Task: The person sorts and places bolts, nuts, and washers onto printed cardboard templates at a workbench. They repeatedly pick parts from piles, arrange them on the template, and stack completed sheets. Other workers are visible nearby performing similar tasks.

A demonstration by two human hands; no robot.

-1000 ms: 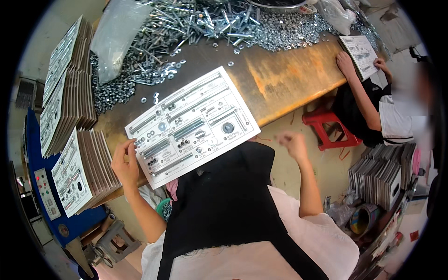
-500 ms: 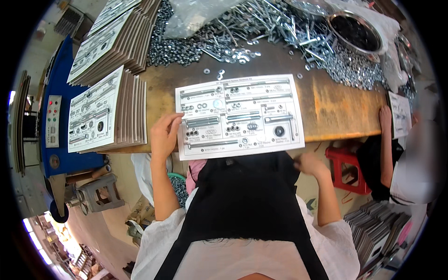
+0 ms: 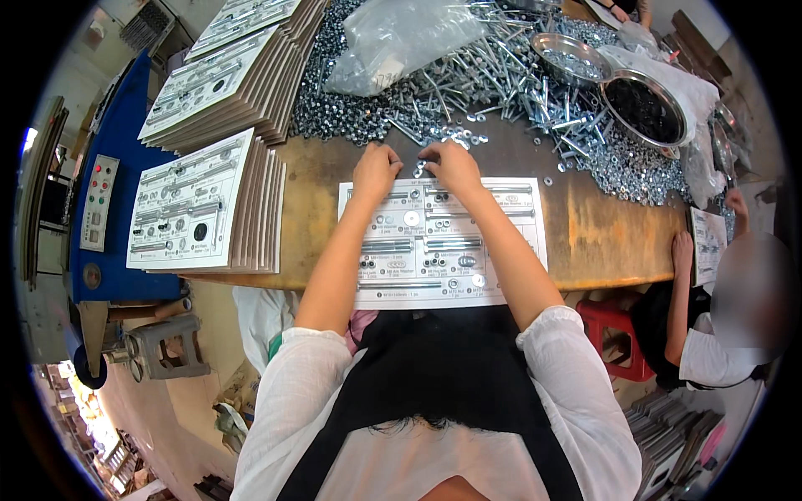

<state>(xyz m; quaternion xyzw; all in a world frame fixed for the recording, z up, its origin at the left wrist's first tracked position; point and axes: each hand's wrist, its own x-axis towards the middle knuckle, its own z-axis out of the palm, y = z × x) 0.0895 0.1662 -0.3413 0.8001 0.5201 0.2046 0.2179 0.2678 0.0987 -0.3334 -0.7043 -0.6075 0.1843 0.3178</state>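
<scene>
A white printed card (image 3: pixel 393 294) with pictured hardware in boxed sections lies in front of me at the table's front edge. Beyond its far edge, my left hand (image 3: pixel 378 173) rests at the table with fingers curled together. My right hand (image 3: pixel 454 169) is just beside it, thumb and fingers pinched at the near side of some loose washers (image 3: pixel 455 136). Whatever either hand may hold is too small to make out. A few small metal pieces (image 3: pixel 419 169) show between the two hands. Both forearms cross over the card and hide parts of it.
Stacks of similar cards (image 3: pixel 196 200) stand on the left. Across the back spread heaps of bolts (image 3: pixel 493 79) and nuts (image 3: pixel 342 113), partly under a clear plastic bag (image 3: pixel 401 42). Metal bowls (image 3: pixel 643 113) stand at the right. Another person's hand (image 3: pixel 683 250) is at the right edge.
Both hands have moved forward past the card's far edge, the left from the card's left side, the right from beside my lap. The view has shifted, showing more of the table's back.
</scene>
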